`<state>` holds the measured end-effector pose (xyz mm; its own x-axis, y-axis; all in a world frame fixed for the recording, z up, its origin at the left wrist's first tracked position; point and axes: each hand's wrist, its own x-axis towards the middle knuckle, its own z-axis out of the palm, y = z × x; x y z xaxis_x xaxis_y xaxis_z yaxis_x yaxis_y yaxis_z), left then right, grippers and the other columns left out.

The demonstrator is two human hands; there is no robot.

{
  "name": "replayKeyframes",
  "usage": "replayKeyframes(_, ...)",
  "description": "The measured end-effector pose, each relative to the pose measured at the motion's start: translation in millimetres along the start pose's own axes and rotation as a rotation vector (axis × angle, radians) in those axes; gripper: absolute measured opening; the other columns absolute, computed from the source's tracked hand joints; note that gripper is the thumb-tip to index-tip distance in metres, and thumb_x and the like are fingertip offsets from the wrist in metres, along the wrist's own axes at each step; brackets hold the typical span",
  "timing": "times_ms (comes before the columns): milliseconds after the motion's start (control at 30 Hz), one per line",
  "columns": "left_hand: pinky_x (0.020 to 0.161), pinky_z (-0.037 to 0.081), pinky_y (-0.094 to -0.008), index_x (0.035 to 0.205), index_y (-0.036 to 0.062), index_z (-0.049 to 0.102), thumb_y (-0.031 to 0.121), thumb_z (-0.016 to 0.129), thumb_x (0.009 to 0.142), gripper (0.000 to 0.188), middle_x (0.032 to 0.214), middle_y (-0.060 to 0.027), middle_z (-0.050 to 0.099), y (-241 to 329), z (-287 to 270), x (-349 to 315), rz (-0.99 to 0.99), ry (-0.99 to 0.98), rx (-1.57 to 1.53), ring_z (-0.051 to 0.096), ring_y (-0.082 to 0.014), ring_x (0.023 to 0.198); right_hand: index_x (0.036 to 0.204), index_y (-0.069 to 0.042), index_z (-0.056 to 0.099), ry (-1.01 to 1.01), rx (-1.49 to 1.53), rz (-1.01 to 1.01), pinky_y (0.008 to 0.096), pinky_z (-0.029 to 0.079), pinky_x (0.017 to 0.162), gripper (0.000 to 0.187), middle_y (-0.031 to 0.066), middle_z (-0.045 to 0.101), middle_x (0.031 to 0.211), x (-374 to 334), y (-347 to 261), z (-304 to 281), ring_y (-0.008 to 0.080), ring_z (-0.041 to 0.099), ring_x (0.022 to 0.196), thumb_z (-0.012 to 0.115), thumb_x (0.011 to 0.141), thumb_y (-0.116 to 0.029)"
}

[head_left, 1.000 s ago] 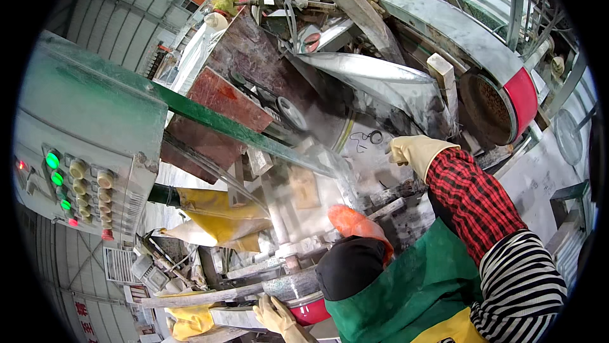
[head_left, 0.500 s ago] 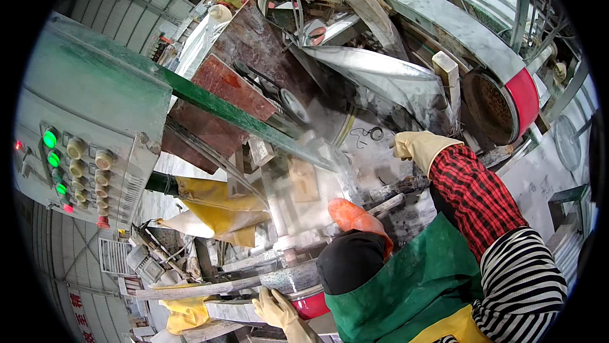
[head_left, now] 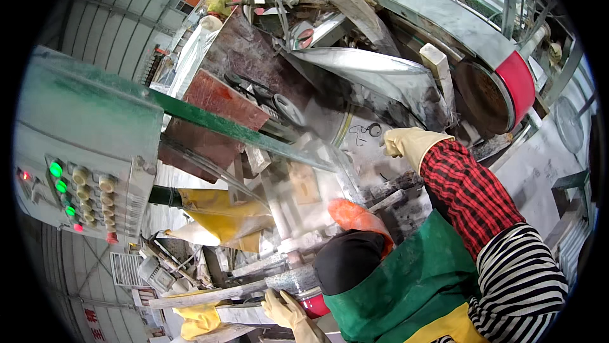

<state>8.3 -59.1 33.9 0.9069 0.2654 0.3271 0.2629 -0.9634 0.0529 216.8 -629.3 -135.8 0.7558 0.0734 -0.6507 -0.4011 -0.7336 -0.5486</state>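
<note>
My right hand (head_left: 415, 145), in a cream rubber glove, reaches over a pale, dusty surface. Its fingers are curled; whatever they may hold is hidden. Just left of it a thin black wire (head_left: 366, 131) lies loosely coiled. Low in the view, my left hand (head_left: 283, 309), gloved alike, lies with fingers spread on a long pale curved bar (head_left: 244, 315), beside a red curved band (head_left: 315, 305). Between the hands are an orange-toed boot (head_left: 355, 214) and a black-covered leg (head_left: 346, 262).
A grey control box (head_left: 95, 133) with lit green buttons stands left, and a green beam (head_left: 222, 128) runs from it. Yellow sheeting (head_left: 219, 216) hangs below. Brown boards (head_left: 225, 98), scrap pieces and a rusty round drum (head_left: 485, 98) crowd the far side.
The view has turned slightly, so the control box sits lower and the far clutter further left. Both hands stay at nearly the same places on the scene.
</note>
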Motion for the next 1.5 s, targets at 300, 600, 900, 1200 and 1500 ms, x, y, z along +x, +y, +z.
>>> replayKeyframes(300,0.119,0.031,-0.0469,0.148,0.0039,0.046,0.028,0.08,0.085,0.075,0.156,-0.0228,0.038,-72.6,32.7,-3.8,-0.36,0.098,-0.299,0.039,-0.0386,0.142,0.056,-0.017,0.063,0.061,0.145,-0.059,0.0449,0.036,0.05,0.012,0.0037,0.056,0.058,-8.9,-6.9,0.3,0.0205,0.054,0.053,0.072,0.057,-0.01)
replayKeyframes(600,0.083,0.047,-0.0336,0.151,0.0135,0.042,0.018,0.073,0.09,0.069,0.14,-0.0162,0.052,-26.9,-25.4,5.5,-0.568,-0.125,-0.801,0.056,-0.0215,0.108,0.073,-0.01,0.067,0.158,0.082,-0.146,0.0411,0.043,0.056,0.006,0.0054,0.063,0.067,-24.2,-22.9,-10.0,0.0216,0.059,0.059,0.071,0.072,-0.014)
replayKeyframes(900,0.123,0.025,-0.0449,0.154,0.0068,0.038,-0.005,0.073,0.08,0.083,0.165,-0.0169,0.027,174.8,-50.7,110.0,0.538,-0.305,-0.843,0.029,-0.0322,0.151,0.144,-0.005,0.045,-0.159,1.251,-0.873,0.0336,0.042,0.101,0.054,0.0145,0.052,0.141,-174.3,-186.6,73.1,0.0199,0.051,0.126,0.058,0.101,-0.035)
replayKeyframes(1200,0.123,0.024,-0.0484,0.154,0.0074,0.038,0.01,0.081,0.08,0.086,0.167,-0.0187,0.021,270.2,-70.1,121.3,0.95,-0.305,-0.846,0.024,-0.0355,0.152,0.142,-0.002,0.049,0.881,1.088,-0.65,0.0428,0.05,0.101,0.066,0.0215,0.064,0.13,-74.7,-195.1,20.6,0.0353,0.062,0.12,0.066,0.081,-0.02)
replayKeyframes(1500,0.118,0.033,-0.0459,0.145,0.009,0.051,0.018,0.063,0.095,0.053,0.154,-0.0193,0.044,28.0,-19.0,93.2,0.394,-0.09,-0.358,0.041,-0.0364,0.142,0.151,-0.008,0.038,1.657,1.048,0.171,0.0371,0.051,0.093,0.073,0.0232,0.063,0.129,-261.2,91.6,-77.6,0.0277,0.063,0.112,0.065,0.083,-0.009)
